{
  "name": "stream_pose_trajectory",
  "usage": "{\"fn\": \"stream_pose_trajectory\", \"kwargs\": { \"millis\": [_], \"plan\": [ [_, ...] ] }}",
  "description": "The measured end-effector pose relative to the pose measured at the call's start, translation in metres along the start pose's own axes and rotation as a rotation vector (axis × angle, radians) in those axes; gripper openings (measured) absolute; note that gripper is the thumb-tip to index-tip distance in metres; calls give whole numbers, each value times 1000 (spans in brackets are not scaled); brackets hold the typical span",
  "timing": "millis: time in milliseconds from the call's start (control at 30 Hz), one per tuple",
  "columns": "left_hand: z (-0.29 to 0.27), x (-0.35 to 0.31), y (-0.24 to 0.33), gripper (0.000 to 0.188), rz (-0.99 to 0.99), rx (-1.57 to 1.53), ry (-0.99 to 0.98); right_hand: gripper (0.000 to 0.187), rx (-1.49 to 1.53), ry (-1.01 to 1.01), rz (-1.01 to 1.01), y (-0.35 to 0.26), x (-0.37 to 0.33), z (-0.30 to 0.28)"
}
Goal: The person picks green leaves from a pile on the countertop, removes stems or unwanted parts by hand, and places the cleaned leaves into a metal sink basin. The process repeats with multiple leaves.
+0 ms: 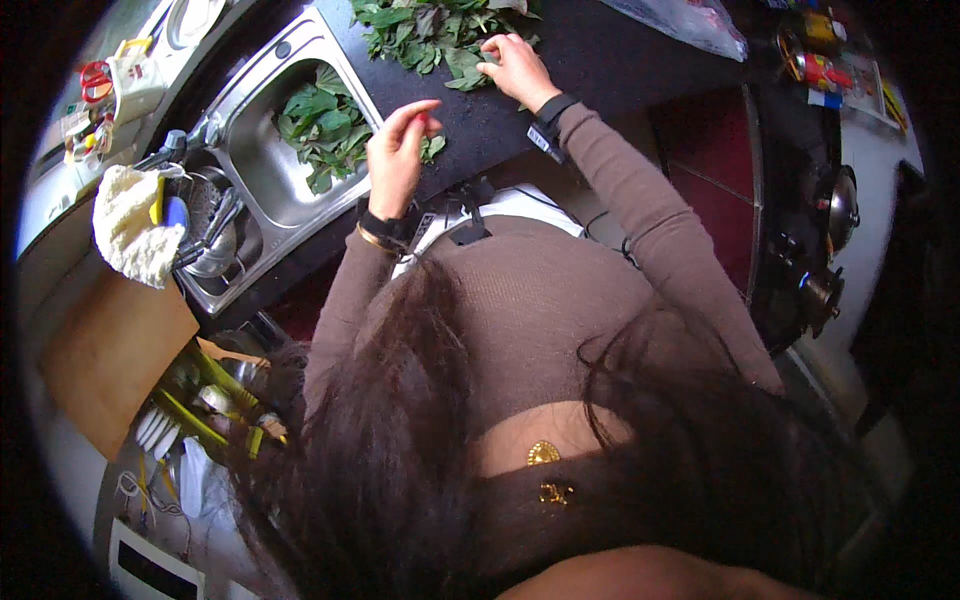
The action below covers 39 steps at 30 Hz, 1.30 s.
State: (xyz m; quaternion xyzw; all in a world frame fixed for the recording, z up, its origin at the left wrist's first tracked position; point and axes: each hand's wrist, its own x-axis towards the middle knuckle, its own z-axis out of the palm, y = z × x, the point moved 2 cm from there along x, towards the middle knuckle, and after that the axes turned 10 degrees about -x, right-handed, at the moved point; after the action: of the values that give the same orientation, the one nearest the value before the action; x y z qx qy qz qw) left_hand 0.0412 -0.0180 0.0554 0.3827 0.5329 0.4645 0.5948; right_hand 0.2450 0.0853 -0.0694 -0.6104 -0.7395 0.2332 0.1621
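A heap of green leaves (425, 35) is spread along the far side of the dark countertop (560, 95). My right hand (522, 74) reaches over its near edge, thumb and fingers apart, next to a loose leaf (464, 68); no firm hold shows. Between sink and heap, my left hand (395, 158) is raised with fingers stretched to the right and nothing visible in them. A small leaf (432, 148) lies just beside it. More leaves (325, 125) rest inside the steel sink (262, 160), to the left of my left hand.
A clear plastic bag (690, 25) lies at the back right of the counter. Left of the sink are a cream cloth (130, 225), a metal strainer (205, 205) and red-handled scissors (96, 80). Pots (820, 300) stand far right. An open drawer of utensils (215, 400) is at lower left.
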Motion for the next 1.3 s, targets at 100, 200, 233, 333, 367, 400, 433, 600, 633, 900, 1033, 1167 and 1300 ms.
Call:
{"fn": "stream_pose_trajectory", "kwargs": {
  "millis": [100,200,233,333,367,400,433,600,633,900,1033,1167,1300],
  "plan": [
    [-18,-7,-23,21,-52,-83,158,38,-155,54,-4,-13,-11,10],
    [-11,-6,-41,21,-6,-151,120,28,-197,50,-23,-26,-9,7],
    [-8,-3,-45,21,9,-126,103,26,-193,54,-34,-28,-8,6],
    [3,9,-58,21,2,-226,117,24,75,56,65,-25,-4,3],
    [3,14,-62,26,-35,-198,122,23,176,77,33,-24,-2,1],
    [6,20,-65,31,-45,-198,164,22,308,47,3,-23,0,-3],
    [8,27,-67,37,-51,-195,209,23,427,-13,98,-24,2,-2],
    [18,55,-64,49,-128,-265,196,21,949,-286,284,-39,-2,-18],
    [21,57,-61,51,-140,-339,166,21,1026,-317,307,-43,-4,-21],
    [23,57,-56,30,-44,-61,164,31,1098,-323,312,-63,-18,-24],
    [12,55,-63,29,47,15,269,30,1245,-432,393,-69,-22,-20],
    [5,56,-67,24,120,-63,234,8,1190,-432,216,-66,-15,-26],
    [11,59,-75,21,-44,-149,315,9,1079,-340,269,-67,-8,-17]
  ]
}}
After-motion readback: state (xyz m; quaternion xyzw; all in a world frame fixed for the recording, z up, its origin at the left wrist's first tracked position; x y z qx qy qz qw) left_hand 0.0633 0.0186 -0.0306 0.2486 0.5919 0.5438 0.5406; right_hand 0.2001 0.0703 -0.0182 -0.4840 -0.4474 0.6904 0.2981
